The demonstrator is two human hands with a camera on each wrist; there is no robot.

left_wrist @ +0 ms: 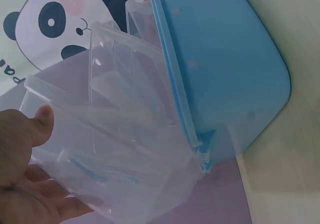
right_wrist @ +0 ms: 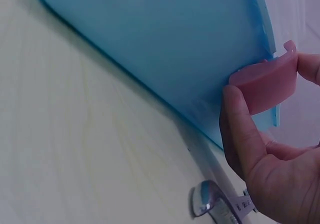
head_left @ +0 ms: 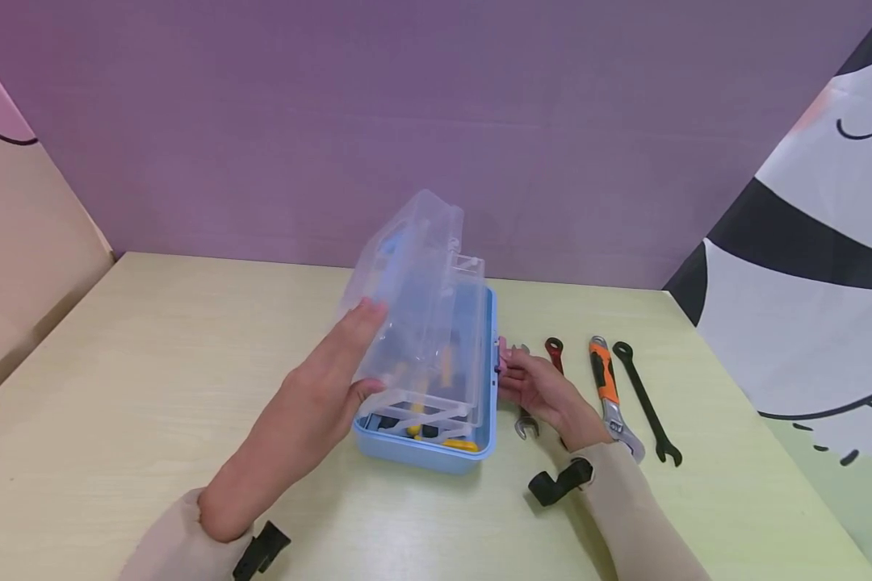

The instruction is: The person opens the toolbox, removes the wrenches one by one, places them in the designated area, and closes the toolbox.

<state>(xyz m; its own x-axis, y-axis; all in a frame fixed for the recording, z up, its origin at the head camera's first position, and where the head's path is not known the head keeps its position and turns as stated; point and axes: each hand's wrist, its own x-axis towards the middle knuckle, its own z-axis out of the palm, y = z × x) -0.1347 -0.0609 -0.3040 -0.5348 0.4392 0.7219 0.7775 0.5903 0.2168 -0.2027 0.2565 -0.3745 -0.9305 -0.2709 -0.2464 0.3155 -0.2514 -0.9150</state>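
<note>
A light-blue toolbox (head_left: 423,460) stands on the table with its clear lid (head_left: 414,258) tilted up to the left. My left hand (head_left: 320,395) holds the lid's free edge, thumb on one face and fingers on the other, as the left wrist view (left_wrist: 30,169) shows. On the box's right side, my right hand (head_left: 548,397) pinches a pink latch (right_wrist: 267,81) between thumb and fingers. A clear tray (head_left: 467,339) sits in the upper part of the box. Below it lie tools, partly hidden, one with a yellow handle (head_left: 461,445).
Right of the box lie a silver wrench (head_left: 526,425), partly behind my right hand, a red wrench (head_left: 555,347), an orange-and-black adjustable wrench (head_left: 605,375) and a black wrench (head_left: 645,399). A purple wall covering (head_left: 262,145) rises behind the table.
</note>
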